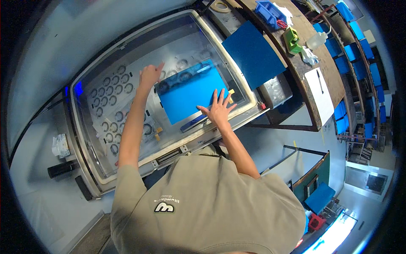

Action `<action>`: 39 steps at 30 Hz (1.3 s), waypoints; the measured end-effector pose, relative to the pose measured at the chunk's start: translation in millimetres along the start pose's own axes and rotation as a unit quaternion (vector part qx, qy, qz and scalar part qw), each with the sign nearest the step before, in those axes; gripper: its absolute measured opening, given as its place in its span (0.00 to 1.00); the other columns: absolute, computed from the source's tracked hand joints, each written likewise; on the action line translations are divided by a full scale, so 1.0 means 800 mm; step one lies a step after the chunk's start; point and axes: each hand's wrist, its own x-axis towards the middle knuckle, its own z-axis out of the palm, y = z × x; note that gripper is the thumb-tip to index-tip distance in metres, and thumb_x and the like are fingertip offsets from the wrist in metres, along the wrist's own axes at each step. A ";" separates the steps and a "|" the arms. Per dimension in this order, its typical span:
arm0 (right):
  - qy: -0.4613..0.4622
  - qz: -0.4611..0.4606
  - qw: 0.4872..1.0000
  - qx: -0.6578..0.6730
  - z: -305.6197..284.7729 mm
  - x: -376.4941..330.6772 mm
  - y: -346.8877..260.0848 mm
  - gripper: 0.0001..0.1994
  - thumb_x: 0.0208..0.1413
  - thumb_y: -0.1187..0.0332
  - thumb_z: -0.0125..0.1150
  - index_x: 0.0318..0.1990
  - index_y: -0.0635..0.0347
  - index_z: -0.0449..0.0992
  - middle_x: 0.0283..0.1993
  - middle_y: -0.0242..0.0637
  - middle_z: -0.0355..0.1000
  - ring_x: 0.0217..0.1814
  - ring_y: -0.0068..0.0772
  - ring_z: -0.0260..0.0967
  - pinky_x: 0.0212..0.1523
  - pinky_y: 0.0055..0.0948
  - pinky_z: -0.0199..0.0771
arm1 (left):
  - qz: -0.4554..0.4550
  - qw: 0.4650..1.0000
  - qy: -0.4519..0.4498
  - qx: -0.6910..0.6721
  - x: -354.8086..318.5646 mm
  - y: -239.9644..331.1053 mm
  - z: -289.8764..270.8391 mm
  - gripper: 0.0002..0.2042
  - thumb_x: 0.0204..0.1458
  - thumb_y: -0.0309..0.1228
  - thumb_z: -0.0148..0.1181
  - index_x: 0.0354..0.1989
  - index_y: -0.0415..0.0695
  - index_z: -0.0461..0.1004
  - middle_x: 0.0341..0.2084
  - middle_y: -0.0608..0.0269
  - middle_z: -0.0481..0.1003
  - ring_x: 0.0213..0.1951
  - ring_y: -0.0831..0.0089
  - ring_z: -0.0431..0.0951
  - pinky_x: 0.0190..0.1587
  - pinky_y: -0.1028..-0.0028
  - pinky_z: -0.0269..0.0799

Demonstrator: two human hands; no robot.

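Observation:
A bright blue sheet (pixel 190 98) lies on the bed of a wide framed machine (pixel 249 86). My right hand (pixel 218 112) is spread over the sheet's right edge, its fingers apart and holding nothing. By the sheet's upper left corner is my left hand (pixel 150 76), with one finger stretched out and the others partly hidden. Clear film printed with dark rings (pixel 110 90) covers the left of the bed. More rings show along the sheet's shaded far part. Small yellow tape pieces (pixel 157 134) stick to the bed near its front edge.
A darker blue sheet (pixel 253 55) lies beyond the frame at right. The wooden table (pixel 336 82) there carries a blue bin (pixel 270 13), a green tape dispenser (pixel 292 41), a squeeze bottle (pixel 316 40) and paper (pixel 320 95) with a pen. Racks (pixel 354 53) of blue panels stand farther right.

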 end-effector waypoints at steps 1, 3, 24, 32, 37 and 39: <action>0.000 -0.002 1.000 -0.002 -0.002 0.000 -0.002 0.59 0.46 0.23 0.51 0.76 0.57 0.45 0.80 0.53 0.32 0.79 0.71 0.27 0.62 0.86 0.34 | -0.002 1.000 0.003 0.000 0.000 -0.001 0.003 0.34 0.62 0.61 0.41 0.31 0.41 0.83 0.31 0.50 0.82 0.39 0.51 0.82 0.62 0.38 0.56; 0.000 -0.004 1.000 -0.005 -0.003 -0.001 -0.004 0.59 0.46 0.23 0.51 0.76 0.57 0.45 0.80 0.53 0.32 0.79 0.71 0.27 0.62 0.86 0.34 | 0.072 0.995 0.070 0.009 0.002 0.005 0.023 0.28 0.62 0.56 0.48 0.28 0.43 0.83 0.22 0.56 0.82 0.29 0.54 0.82 0.55 0.48 0.67; 0.026 -0.003 0.999 0.019 0.007 -0.001 0.002 0.61 0.41 0.24 0.58 0.76 0.54 0.46 0.80 0.52 0.35 0.79 0.70 0.29 0.60 0.89 0.31 | 0.171 0.976 0.073 0.111 -0.064 0.113 0.192 0.40 0.60 0.65 0.42 0.76 0.57 0.47 0.76 0.62 0.40 0.76 0.49 0.37 0.60 0.18 0.28; 0.038 -0.013 0.999 0.019 0.008 -0.001 0.003 0.60 0.42 0.26 0.59 0.76 0.56 0.47 0.79 0.56 0.37 0.78 0.73 0.31 0.60 0.89 0.31 | 0.188 0.968 0.092 0.137 -0.085 0.110 0.193 0.37 0.61 0.63 0.40 0.75 0.56 0.50 0.76 0.63 0.40 0.75 0.49 0.40 0.60 0.18 0.30; 0.042 -0.019 0.999 0.018 0.006 -0.003 0.002 0.59 0.42 0.27 0.60 0.75 0.57 0.48 0.79 0.57 0.37 0.78 0.74 0.31 0.60 0.89 0.31 | 0.195 0.967 0.102 0.132 -0.084 0.106 0.195 0.36 0.62 0.62 0.40 0.75 0.57 0.51 0.76 0.63 0.40 0.75 0.49 0.40 0.60 0.18 0.30; 0.044 -0.019 0.999 0.018 0.006 -0.003 0.002 0.59 0.42 0.27 0.60 0.75 0.57 0.48 0.79 0.57 0.37 0.78 0.74 0.31 0.60 0.89 0.31 | 0.196 0.966 0.101 0.132 -0.084 0.106 0.195 0.36 0.62 0.62 0.40 0.75 0.57 0.51 0.76 0.63 0.40 0.75 0.49 0.40 0.59 0.18 0.30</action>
